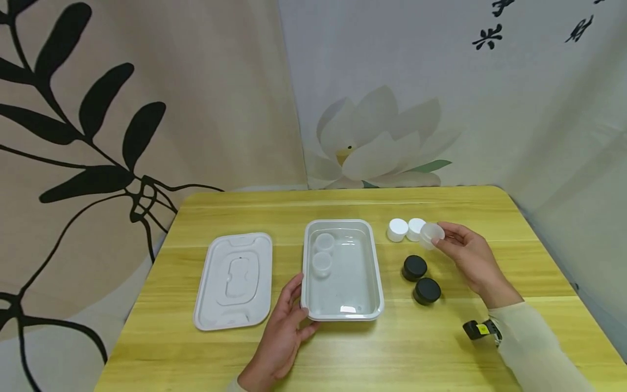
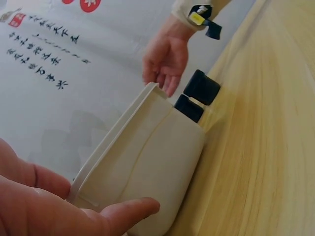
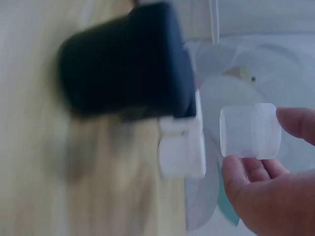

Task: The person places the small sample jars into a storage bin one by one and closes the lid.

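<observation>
My right hand [image 1: 467,258] pinches a small translucent lidded jar [image 1: 431,234] between thumb and fingers, raised beside two white jars [image 1: 397,230]. In the right wrist view the jar [image 3: 248,130] lies sideways in the picture, its wide lid toward the thumb. My left hand [image 1: 281,332] touches the near left corner of a white plastic box [image 1: 379,294], with the thumb [image 2: 130,211] extended along its outer wall. Inside the box, two translucent jars [image 1: 322,264] stand along the left side. Two black jars [image 1: 426,291] stand on the table below my right hand.
A white rectangular lid [image 1: 232,283] lies flat on the wooden table [image 1: 338,359], left of the box. Behind the table hangs a printed cloth [image 1: 235,92]. A black strap with a small device [image 1: 482,329] is on the right wrist.
</observation>
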A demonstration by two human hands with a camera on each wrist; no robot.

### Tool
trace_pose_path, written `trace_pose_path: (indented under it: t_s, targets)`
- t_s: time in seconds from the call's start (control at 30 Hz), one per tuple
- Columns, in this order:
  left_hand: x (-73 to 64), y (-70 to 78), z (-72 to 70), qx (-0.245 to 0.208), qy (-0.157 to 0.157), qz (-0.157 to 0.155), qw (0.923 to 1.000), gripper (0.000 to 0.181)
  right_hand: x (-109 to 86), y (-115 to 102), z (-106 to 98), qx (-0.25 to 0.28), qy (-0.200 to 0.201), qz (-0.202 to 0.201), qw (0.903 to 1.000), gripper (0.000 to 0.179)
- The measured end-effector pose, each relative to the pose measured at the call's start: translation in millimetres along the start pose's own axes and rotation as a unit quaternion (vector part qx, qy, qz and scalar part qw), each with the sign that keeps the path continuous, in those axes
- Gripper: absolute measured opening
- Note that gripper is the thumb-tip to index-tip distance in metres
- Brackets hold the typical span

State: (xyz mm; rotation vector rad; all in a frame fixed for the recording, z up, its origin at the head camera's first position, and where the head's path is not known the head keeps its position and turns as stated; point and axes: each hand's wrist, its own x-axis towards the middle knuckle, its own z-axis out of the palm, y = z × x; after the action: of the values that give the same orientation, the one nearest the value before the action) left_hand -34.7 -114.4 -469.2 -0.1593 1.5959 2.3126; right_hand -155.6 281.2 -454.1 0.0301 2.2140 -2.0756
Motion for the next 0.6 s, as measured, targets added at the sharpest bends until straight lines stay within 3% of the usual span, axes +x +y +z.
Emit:
trace_pose_path:
  t_s: [0.33, 0.6]
  targets:
    - [-0.3, 0.5, 0.6, 0.000, 0.002, 0.000, 1.0000, 0.069, 14.3, -28, 60, 0.040, -0.073, -0.002, 0.9965, 0.055]
    - [0.2, 0.7, 0.9, 0.001, 0.001, -0.003, 1.0000, 0.068, 21.6, -34, 105, -0.018, -0.108, -0.003, 0.9940, 0.052]
